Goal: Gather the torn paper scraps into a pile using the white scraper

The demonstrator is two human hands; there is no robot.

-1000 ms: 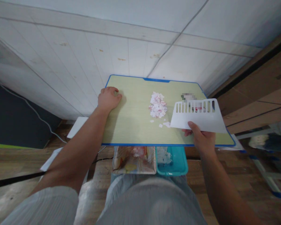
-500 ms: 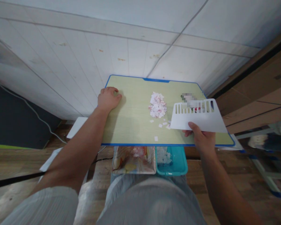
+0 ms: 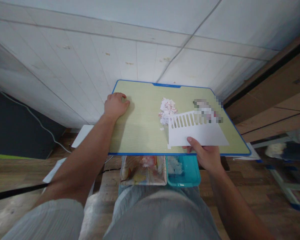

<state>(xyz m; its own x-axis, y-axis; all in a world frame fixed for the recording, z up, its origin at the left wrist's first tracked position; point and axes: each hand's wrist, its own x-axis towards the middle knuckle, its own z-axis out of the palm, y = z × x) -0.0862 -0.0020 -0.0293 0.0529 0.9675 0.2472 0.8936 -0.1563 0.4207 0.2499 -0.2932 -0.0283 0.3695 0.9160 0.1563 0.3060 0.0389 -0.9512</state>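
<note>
My right hand (image 3: pixel 208 156) pinches the lower edge of a white sheet (image 3: pixel 197 135) with a row of slots along its far side, thumb on top. The sheet is held over the right half of a small table (image 3: pixel 140 133) with a pale top and blue rim. Its left end covers part of a pile of small white and pinkish paper pieces (image 3: pixel 168 106). A few loose bits lie near the pile, some hidden beneath the sheet. At the table's left edge my left hand (image 3: pixel 116 106) rests on the top, fingers loosely bent and thumb apart, holding nothing.
A pixelated item (image 3: pixel 206 108) lies on the table's right side. Below the front edge are a patterned box (image 3: pixel 142 181) with mixed contents and a teal bin (image 3: pixel 191 171) holding white scraps. A white wall (image 3: pixel 140 63) stands behind; brown cartons (image 3: pixel 277 100) are at right.
My right hand has moved left and slightly nearer to me with the slotted sheet, which now overlaps the paper pile and loose bits. My left hand has stayed still.
</note>
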